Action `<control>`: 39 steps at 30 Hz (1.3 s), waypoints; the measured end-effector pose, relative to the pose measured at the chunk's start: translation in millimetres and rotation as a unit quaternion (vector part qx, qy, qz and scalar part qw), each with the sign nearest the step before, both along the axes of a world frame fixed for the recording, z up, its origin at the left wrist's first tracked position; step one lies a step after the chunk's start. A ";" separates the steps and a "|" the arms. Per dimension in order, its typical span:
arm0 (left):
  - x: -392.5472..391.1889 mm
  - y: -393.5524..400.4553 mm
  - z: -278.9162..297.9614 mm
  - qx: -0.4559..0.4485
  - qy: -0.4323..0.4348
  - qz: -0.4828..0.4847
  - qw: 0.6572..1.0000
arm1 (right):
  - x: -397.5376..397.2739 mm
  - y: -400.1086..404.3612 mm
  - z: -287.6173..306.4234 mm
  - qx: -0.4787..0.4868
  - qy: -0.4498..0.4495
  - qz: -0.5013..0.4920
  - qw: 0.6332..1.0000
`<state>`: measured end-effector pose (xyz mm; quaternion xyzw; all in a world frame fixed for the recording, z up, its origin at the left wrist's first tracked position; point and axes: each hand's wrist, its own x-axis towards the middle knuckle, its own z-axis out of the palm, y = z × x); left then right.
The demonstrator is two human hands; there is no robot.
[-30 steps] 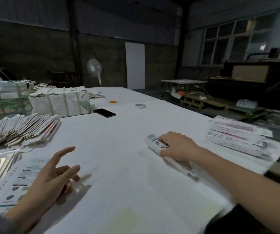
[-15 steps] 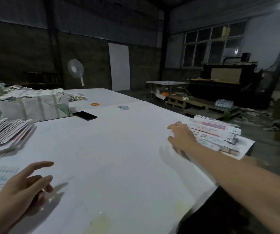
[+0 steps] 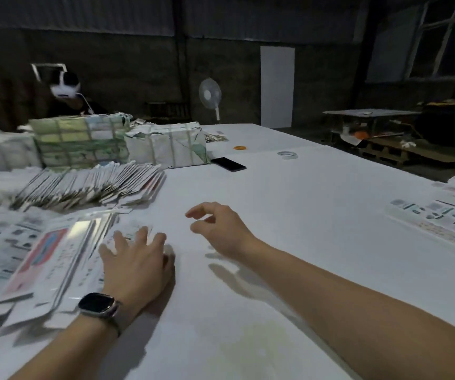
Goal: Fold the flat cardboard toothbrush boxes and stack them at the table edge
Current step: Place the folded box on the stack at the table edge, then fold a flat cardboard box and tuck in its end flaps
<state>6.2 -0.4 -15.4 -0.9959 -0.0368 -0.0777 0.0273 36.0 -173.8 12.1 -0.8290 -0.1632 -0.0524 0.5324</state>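
White bench point(image 3: 289, 215) carrying the work, seen from the head view. At far left, strapped bundles point(image 3: 166, 145) stand behind a fanned row of blanks point(image 3: 89, 185); nearer, loose flat boxes point(image 3: 42, 256) lie overlapped at the left edge, motion-blurred. Folded boxes point(image 3: 440, 218) lie at the right bench edge, well apart from both hands. A phone point(image 3: 228, 164) and a tape roll point(image 3: 287, 154) lie mid-bench. The left hand point(image 3: 135, 264), wearing a watch point(image 3: 97, 304), rests with straight, spread fingers on the inner margin of the flat boxes; its grip is open, nothing pinched. The right hand point(image 3: 220, 229) hovers just beside it above bare bench, fingers loosely curled and relaxed, holding nothing. Judged step: selecting one flat box for folding. Risks: because the flat boxes overlap and look glossy, a flat-palm drag may draw off several at once or spread the pile further; a pile pushed leftward could spill over the near edge; a box lifted by one corner may crease off its scored lines, so that it would sit unevenly in the stack at the right.
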 end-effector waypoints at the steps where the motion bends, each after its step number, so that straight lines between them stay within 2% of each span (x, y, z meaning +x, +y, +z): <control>1: 0.4 2.7 1.5 -0.006 0.013 0.012 1.000 | 0.5 6.5 -6.9 0.022 0.004 -0.001 1.000; 5: -1.0 11.1 5.6 -0.015 0.018 0.012 1.000 | 1.6 9.0 -27.7 0.096 0.046 -0.006 0.994; 10: 0.5 19.2 14.0 -0.008 0.027 -0.015 1.000 | 4.1 4.3 -25.0 0.196 0.097 -0.014 0.976; 16: 4.3 24.8 16.2 -0.060 0.025 -0.046 0.997 | 4.5 7.4 -25.5 0.177 0.089 -0.009 0.980; 23: -6.6 9.5 23.7 0.021 -0.047 -0.080 0.995 | 8.2 7.5 -28.0 0.153 0.068 -0.003 0.986; 27: -7.7 13.1 36.6 0.004 -0.119 -0.113 0.986 | 10.9 7.2 -30.4 0.142 0.067 0.002 0.988; 30: -8.2 22.5 52.8 -0.090 -0.211 -0.131 0.965 | 11.1 8.9 -32.4 0.140 0.073 0.017 0.987; 34: -5.6 22.4 62.3 -0.259 -0.313 -0.168 0.898 | 8.5 10.2 -30.2 0.159 0.065 0.033 0.985; 36: -5.2 13.0 53.5 -0.357 -0.308 -0.183 0.863 | 6.0 10.9 -27.3 0.168 0.058 0.043 0.983; 39: -3.4 -4.4 32.7 -0.534 -0.238 -0.174 0.792 | 3.4 10.8 -25.3 0.164 0.064 0.047 0.983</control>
